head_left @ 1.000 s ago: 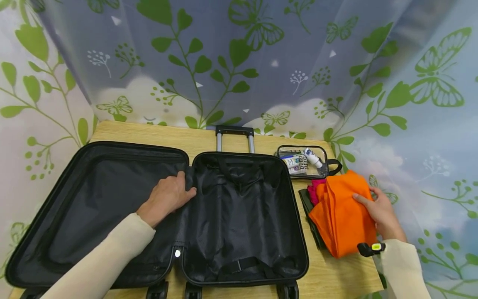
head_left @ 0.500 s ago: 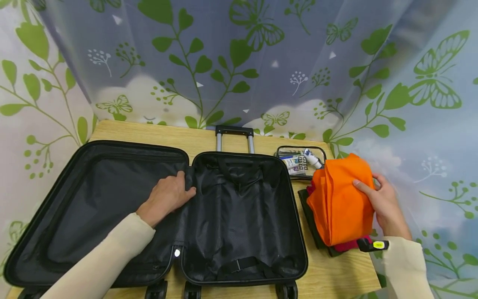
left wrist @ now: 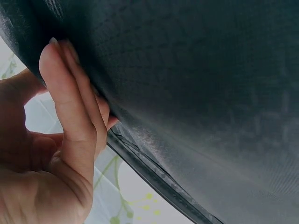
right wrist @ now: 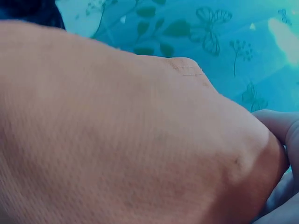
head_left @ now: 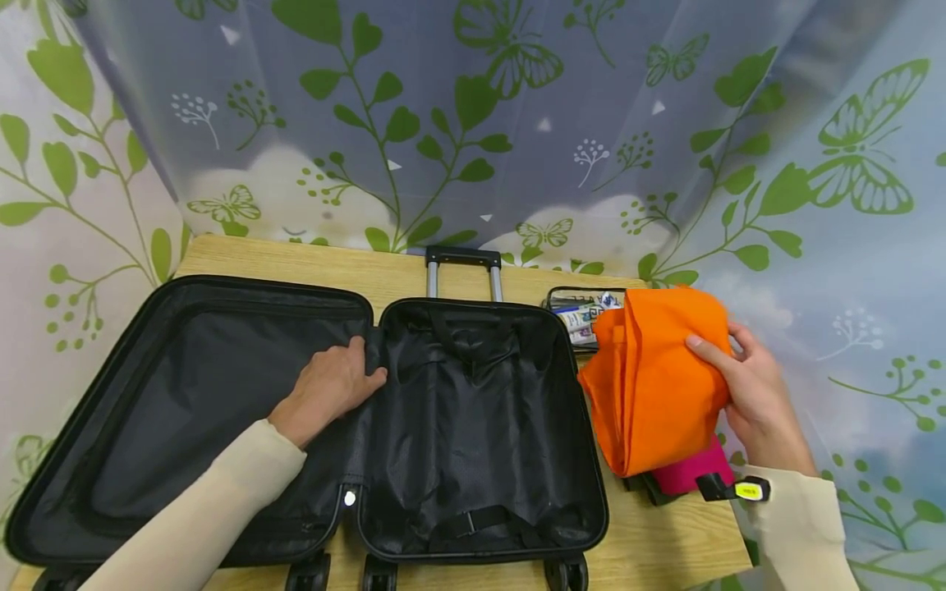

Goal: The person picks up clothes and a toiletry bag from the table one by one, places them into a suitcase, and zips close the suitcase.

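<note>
An open black suitcase (head_left: 484, 427) lies with both halves spread. At the inner edge of its left half is my left hand (head_left: 328, 386). In the left wrist view the fingers (left wrist: 74, 102) lie along the dark lining (left wrist: 201, 93), with the thumb on the other side of the edge. My right hand (head_left: 754, 386) holds a folded orange cloth (head_left: 658, 386) by its right side, thumb on top and fingers underneath. It is raised at the suitcase's right edge. The cloth (right wrist: 140, 135) fills much of the right wrist view, with fingers at the right border.
Pink cloth (head_left: 691, 468) and a dark cloth (head_left: 658, 492) show partly beneath the orange one. A clear pouch (head_left: 576, 316) with small bottles and tubes stands behind, partly covered. The suitcase's extended pull handle (head_left: 464, 258) points back over the wooden table (head_left: 281, 254) towards a patterned curtain.
My right hand has lifted the orange cloth and moved it left and back, uncovering more pink cloth and covering part of the pouch. The left hand stays in place.
</note>
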Tool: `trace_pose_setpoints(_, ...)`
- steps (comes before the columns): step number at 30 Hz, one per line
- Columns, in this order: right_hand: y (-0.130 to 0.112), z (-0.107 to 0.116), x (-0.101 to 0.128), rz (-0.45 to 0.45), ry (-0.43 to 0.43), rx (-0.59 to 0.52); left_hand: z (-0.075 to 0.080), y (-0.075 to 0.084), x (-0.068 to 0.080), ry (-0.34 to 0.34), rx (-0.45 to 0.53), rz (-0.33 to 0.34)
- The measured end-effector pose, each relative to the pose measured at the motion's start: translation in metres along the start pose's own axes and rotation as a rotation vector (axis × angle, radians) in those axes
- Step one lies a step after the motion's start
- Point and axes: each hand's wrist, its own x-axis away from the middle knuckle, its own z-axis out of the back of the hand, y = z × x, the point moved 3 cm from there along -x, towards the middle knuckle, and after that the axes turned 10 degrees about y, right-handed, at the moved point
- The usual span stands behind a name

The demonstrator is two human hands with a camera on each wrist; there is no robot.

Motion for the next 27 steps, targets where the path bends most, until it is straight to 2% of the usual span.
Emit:
trace_pose_setpoints(2,-0.004,-0.006,0.006,0.006,-0.033,-0.022,-0.007,-0.006,-0.004,0.003,0.003,-0.003)
trace_pose_setpoints(9,-0.006,-0.033,0.021,0.033,-0.108,0.022,0.005,0.004,0.004,-0.009,0.01,0.015)
trace_pose_setpoints(11,-0.004,-0.041,0.025,0.025,-0.127,0.053,-0.005,-0.004,-0.004,0.003,0.005,0.008)
trace_pose_setpoints(16,0.005,-0.059,0.03,-0.001,-0.165,0.093,-0.018,-0.013,-0.011,0.022,-0.001,-0.003)
trace_pose_setpoints(27,0.027,-0.094,0.041,0.016,-0.234,0.195,-0.019,-0.015,-0.012,0.009,-0.005,0.0)
